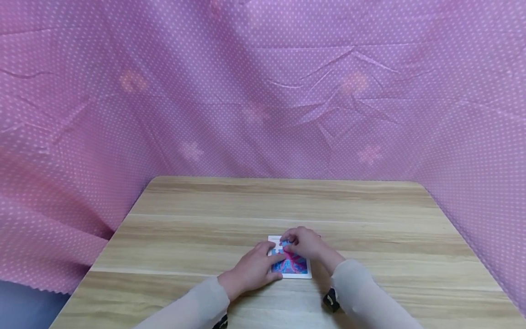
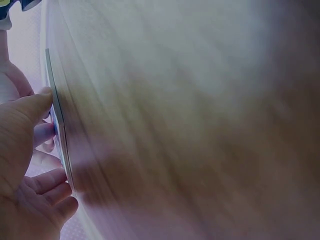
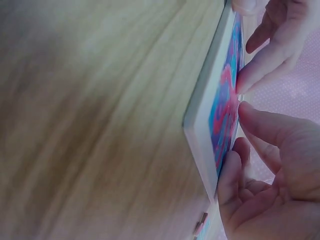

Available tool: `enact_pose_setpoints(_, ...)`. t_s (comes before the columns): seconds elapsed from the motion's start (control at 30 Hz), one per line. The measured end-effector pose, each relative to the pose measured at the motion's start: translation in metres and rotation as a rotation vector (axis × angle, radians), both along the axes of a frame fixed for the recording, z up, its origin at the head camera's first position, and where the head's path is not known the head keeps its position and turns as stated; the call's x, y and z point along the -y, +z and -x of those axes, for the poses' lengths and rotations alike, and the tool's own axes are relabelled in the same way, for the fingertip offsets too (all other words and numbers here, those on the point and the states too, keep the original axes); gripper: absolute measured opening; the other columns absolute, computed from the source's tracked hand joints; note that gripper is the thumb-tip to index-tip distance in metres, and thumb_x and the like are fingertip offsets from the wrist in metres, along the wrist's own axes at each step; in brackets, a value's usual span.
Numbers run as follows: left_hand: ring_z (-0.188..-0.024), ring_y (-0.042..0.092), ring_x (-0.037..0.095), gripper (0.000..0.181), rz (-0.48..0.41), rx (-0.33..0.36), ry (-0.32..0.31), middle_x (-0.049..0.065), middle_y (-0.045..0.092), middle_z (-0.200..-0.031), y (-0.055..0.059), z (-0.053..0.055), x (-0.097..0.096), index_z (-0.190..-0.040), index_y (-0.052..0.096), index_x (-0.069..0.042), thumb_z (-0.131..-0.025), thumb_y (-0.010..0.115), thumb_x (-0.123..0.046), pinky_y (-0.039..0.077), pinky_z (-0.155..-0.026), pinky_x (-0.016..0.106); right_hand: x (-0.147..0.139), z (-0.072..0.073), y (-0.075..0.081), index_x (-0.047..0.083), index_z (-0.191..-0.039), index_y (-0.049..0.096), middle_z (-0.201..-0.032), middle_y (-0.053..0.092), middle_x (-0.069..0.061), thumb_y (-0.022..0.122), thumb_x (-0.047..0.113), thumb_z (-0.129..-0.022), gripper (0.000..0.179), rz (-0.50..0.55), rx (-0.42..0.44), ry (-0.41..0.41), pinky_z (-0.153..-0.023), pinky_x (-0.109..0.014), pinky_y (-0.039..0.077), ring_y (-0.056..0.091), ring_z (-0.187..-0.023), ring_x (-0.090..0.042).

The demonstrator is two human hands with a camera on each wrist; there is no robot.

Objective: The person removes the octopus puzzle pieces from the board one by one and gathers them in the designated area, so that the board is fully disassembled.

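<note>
A small jigsaw puzzle (image 1: pixel 292 267) with a pink and blue picture and a white border lies flat on the table. Bare white shows in its upper left part. My left hand (image 1: pixel 256 265) rests along the left side, one finger pressing the picture and the thumb at the near edge (image 2: pixel 60 110). Bent over the upper part, my right hand (image 1: pixel 306 242) seems to pinch a blue puzzle piece (image 1: pixel 285 243) between thumb and forefinger; the fingers hide most of it. Other right-hand fingers touch the board's side (image 3: pixel 200 160) in the right wrist view.
The puzzle lies on a wood-grain table (image 1: pixel 197 196). Just beyond it, a small loose item (image 3: pixel 201 226), partly cut off, shows pink and blue in the right wrist view. A pink dotted cloth (image 1: pixel 263 91) hangs behind and at both sides.
</note>
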State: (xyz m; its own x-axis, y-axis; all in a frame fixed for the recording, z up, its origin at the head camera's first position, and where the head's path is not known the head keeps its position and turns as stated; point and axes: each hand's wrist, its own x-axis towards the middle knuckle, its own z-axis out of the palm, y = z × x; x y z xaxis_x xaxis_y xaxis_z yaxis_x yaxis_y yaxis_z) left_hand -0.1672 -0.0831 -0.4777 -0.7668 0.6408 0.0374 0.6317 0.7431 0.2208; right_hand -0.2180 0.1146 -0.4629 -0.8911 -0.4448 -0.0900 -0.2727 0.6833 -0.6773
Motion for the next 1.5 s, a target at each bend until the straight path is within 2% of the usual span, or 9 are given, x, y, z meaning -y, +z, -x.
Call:
enact_pose_setpoints(0.2,-0.126,0.043,0.030,0.049,0.002,-0.007,-0.002,0.017,0.046,-0.135,0.000,0.000,0.000,-0.133,0.058,-0.026,-0.089,0.063,-0.046,0.040,-0.100,0.042,0.002,-0.001,0.000,0.019,-0.102,0.071,-0.087,0.058,0.003,0.072,0.013,-0.084,0.019,-0.027,-0.026,0.023,-0.074,-0.036,0.047,0.054,-0.080,-0.014)
enact_pose_setpoints(0.47,-0.125,0.043,0.029,0.048,-0.001,-0.011,-0.003,0.016,0.047,-0.135,0.001,0.000,0.000,-0.133,0.059,-0.026,-0.089,0.064,-0.045,0.041,-0.100,0.042,0.002,-0.002,-0.003,0.023,-0.098,0.071,-0.095,0.051,-0.003,0.073,0.012,-0.083,0.018,-0.019,-0.037,-0.010,-0.073,-0.036,0.044,0.050,-0.082,-0.017)
enact_pose_setpoints(0.67,-0.124,0.044,0.030,0.048,-0.006,-0.020,-0.008,0.017,0.047,-0.134,0.001,-0.001,-0.001,-0.132,0.060,-0.024,-0.089,0.064,-0.044,0.042,-0.099,0.041,0.001,-0.001,-0.003,0.021,-0.099,0.069,-0.092,0.058,-0.001,0.073,0.008,-0.083,0.021,0.019,-0.030,-0.008,-0.073,-0.036,0.045,0.052,-0.080,-0.017)
enact_pose_setpoints(0.83,-0.125,0.043,0.029,0.048,0.002,0.007,0.014,0.016,0.046,-0.135,0.001,-0.002,-0.001,-0.132,0.059,-0.025,-0.089,0.064,-0.045,0.041,-0.100,0.041,-0.001,0.000,-0.001,0.015,-0.106,0.068,-0.093,0.062,0.001,0.070,0.002,-0.084,0.026,0.040,0.002,-0.054,-0.077,-0.038,0.047,0.055,-0.083,-0.016)
enact_pose_setpoints(0.97,-0.125,0.043,0.029,0.049,0.005,0.022,0.022,0.015,0.046,-0.135,0.001,-0.001,-0.001,-0.133,0.059,-0.026,-0.088,0.064,-0.046,0.042,-0.099,0.041,-0.003,-0.001,0.002,0.017,-0.103,0.070,-0.095,0.063,0.001,0.066,-0.002,-0.086,0.026,0.051,0.007,-0.071,-0.084,-0.042,0.048,0.057,-0.089,-0.019)
enact_pose_setpoints(1.13,-0.126,0.042,0.028,0.049,0.007,0.043,0.020,0.015,0.044,-0.137,0.002,0.000,-0.001,-0.134,0.057,-0.027,-0.089,0.063,-0.046,0.041,-0.100,0.041,-0.004,-0.002,0.005,0.020,-0.100,0.069,-0.100,0.063,-0.001,0.062,-0.003,-0.088,0.027,0.058,-0.007,-0.044,-0.088,-0.050,0.047,0.058,-0.095,-0.024)
enact_pose_setpoints(1.27,-0.126,0.041,0.028,0.049,0.009,0.051,0.017,0.015,0.044,-0.137,0.003,0.001,0.000,-0.135,0.057,-0.026,-0.090,0.063,-0.046,0.041,-0.100,0.041,-0.006,-0.001,0.005,0.018,-0.100,0.069,-0.096,0.063,0.001,0.061,-0.004,-0.088,0.026,0.074,-0.004,-0.040,-0.086,-0.047,0.047,0.056,-0.091,-0.020)
enact_pose_setpoints(1.5,-0.126,0.041,0.029,0.049,0.005,0.066,0.016,0.016,0.044,-0.137,0.006,0.001,0.001,-0.135,0.057,-0.025,-0.090,0.062,-0.045,0.040,-0.101,0.042,-0.013,0.005,0.003,0.019,-0.099,0.069,-0.093,0.063,0.000,0.060,-0.002,-0.090,0.024,0.164,0.029,-0.084,-0.085,-0.042,0.047,0.057,-0.090,-0.017)
